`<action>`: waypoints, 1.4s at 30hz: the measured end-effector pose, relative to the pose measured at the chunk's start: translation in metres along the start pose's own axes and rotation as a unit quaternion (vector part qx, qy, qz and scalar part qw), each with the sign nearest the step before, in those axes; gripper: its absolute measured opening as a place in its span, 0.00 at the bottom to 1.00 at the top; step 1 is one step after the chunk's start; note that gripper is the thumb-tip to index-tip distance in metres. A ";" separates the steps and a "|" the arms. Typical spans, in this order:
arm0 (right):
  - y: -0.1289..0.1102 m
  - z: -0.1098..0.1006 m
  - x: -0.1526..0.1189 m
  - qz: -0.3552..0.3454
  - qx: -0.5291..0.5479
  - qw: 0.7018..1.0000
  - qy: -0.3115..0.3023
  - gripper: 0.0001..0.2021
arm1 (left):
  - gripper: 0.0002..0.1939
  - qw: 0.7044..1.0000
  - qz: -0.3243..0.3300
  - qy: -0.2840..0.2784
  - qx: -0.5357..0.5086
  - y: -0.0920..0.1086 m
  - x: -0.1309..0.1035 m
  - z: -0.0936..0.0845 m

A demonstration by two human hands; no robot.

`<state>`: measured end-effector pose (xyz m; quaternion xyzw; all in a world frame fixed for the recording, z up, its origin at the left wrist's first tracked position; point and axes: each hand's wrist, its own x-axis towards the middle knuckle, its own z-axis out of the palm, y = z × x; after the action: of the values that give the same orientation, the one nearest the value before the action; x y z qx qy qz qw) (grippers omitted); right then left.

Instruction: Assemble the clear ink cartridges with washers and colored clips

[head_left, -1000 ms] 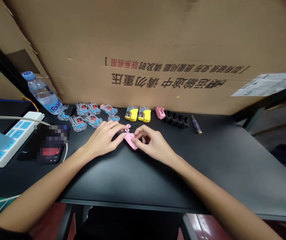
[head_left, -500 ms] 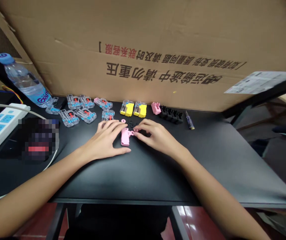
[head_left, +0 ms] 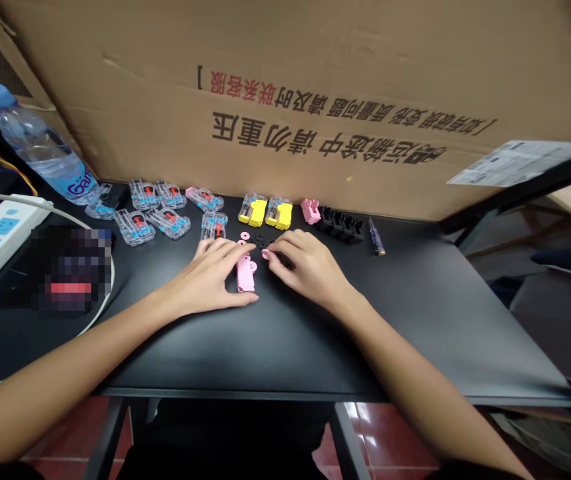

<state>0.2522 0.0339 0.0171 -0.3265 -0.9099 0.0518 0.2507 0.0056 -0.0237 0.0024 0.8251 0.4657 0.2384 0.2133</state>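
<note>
My left hand (head_left: 210,277) lies on the black table with its thumb and fingers spread around a pink block (head_left: 246,275), which rests on the tabletop. A pink ring sits against the block's upper right side. Between thumb and fingertips, my right hand (head_left: 308,267) pinches a small pink piece (head_left: 266,254) just right of the block. Beyond the fingertips lie a loose pink ring (head_left: 245,236) and several small black rings (head_left: 260,237), some partly hidden by my right hand.
Several clear cases with red and blue parts (head_left: 135,227), two yellow-and-clear pieces (head_left: 278,213), a pink holder (head_left: 310,211), black holders (head_left: 340,225) and a screwdriver (head_left: 376,239) line the back. At left are a bottle (head_left: 50,157) and power strip (head_left: 0,243). Cardboard (head_left: 265,60) stands behind.
My right hand has drawn slightly away from the pink block, with the small pink piece in its fingertips. The whole view has shifted a little; my left hand keeps its place around the block.
</note>
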 end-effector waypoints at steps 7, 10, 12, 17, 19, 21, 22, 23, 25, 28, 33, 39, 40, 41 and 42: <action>-0.014 0.002 -0.001 0.239 0.329 0.910 -0.081 0.13 | 0.44 0.992 -0.037 -0.008 -0.124 0.000 0.000 0.012; -0.014 0.010 -0.002 0.273 0.375 0.878 -0.119 0.13 | 0.43 0.994 -0.052 -0.005 -0.098 -0.002 0.000 0.014; -0.014 0.012 -0.002 0.286 0.391 0.864 -0.138 0.14 | 0.43 0.995 -0.057 -0.003 -0.087 -0.002 0.001 0.014; -0.013 0.011 -0.003 0.295 0.408 0.851 -0.148 0.21 | 0.42 0.995 -0.063 0.005 -0.083 0.000 0.002 0.013; -0.014 0.012 -0.003 0.290 0.385 0.868 -0.121 0.22 | 0.41 0.994 -0.064 0.006 -0.083 0.000 0.002 0.013; -0.015 0.012 -0.002 0.289 0.364 0.879 -0.106 0.23 | 0.40 0.994 -0.062 0.005 -0.087 0.002 0.002 0.013; -0.016 0.012 -0.001 0.294 0.361 0.878 -0.110 0.23 | 0.40 0.994 -0.059 0.004 -0.091 0.002 0.001 0.013; -0.016 0.012 0.000 0.303 0.365 0.872 -0.119 0.24 | 0.41 0.994 -0.057 0.003 -0.095 0.003 0.001 0.013; -0.017 0.010 0.002 0.325 0.383 0.853 -0.140 0.24 | 0.41 0.993 -0.055 0.000 -0.101 0.003 0.001 0.013; -0.019 0.005 0.005 0.343 0.405 0.830 -0.171 0.24 | 0.43 0.993 -0.055 -0.003 -0.101 0.003 0.001 0.014; -0.020 0.005 0.006 0.345 0.424 0.812 -0.206 0.24 | 0.42 0.994 -0.048 0.000 -0.099 0.002 0.001 0.015; -0.022 0.009 0.004 0.342 0.428 0.816 -0.183 0.23 | 0.41 0.994 -0.050 -0.005 -0.101 0.002 0.001 0.014; -0.022 0.009 0.003 0.339 0.430 0.817 -0.179 0.23 | 0.42 0.994 -0.052 -0.008 -0.100 0.002 0.001 0.013; -0.023 0.009 0.003 0.334 0.432 0.820 -0.173 0.22 | 0.42 0.994 -0.054 -0.010 -0.100 0.003 0.001 0.013; -0.023 0.009 0.002 0.328 0.431 0.824 -0.166 0.21 | 0.42 0.993 -0.055 -0.010 -0.099 0.003 0.002 0.013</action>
<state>0.2334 0.0182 0.0159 -0.4507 -0.6619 0.5715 0.1795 0.0159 -0.0254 -0.0061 0.7755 0.4818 0.2631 0.3117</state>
